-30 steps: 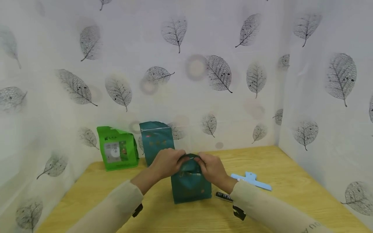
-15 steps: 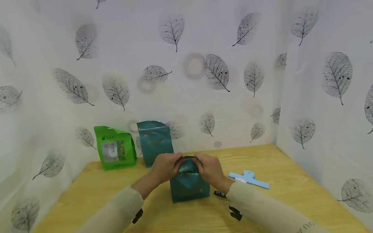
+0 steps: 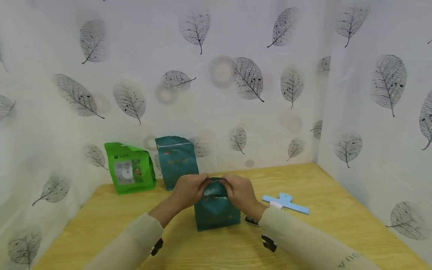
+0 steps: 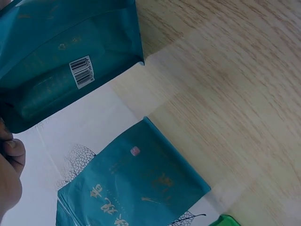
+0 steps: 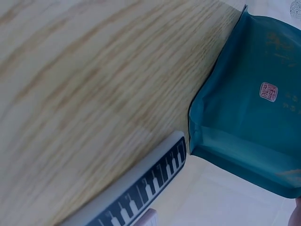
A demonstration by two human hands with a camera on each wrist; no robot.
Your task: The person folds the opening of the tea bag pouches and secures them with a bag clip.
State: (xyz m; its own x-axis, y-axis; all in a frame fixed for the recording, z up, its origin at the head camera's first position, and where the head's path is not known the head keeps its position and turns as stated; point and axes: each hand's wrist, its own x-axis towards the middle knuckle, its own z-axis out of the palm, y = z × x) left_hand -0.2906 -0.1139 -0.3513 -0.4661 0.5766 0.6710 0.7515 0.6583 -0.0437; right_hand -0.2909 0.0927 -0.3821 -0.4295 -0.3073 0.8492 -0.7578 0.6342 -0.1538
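Note:
A teal pouch bag (image 3: pixel 217 212) stands upright on the wooden table in the head view, its top bunched between both hands. My left hand (image 3: pixel 190 191) pinches the left side of that top edge, thumb and fingers curled over it. On the right side, my right hand (image 3: pixel 240 191) pinches the same edge. The left wrist view shows the bag's side (image 4: pixel 70 61) with a barcode label; only part of the left hand (image 4: pixel 9 174) appears at the edge. A red seal mark shows on the bag (image 5: pixel 249 103) in the right wrist view.
Behind stand a second teal pouch (image 3: pixel 177 161) and a bright green pouch (image 3: pixel 131 170). Right of the held bag lie a light blue clip (image 3: pixel 287 203) and a piano-key-patterned object (image 5: pixel 150 183), partly behind the right wrist. Leaf-printed curtains (image 3: pixel 216 112) border the table (image 3: pixel 283 240).
Both hands keep their pinch on the bag's top, which stays bunched. The whole scene has shifted slightly left and up in the head view.

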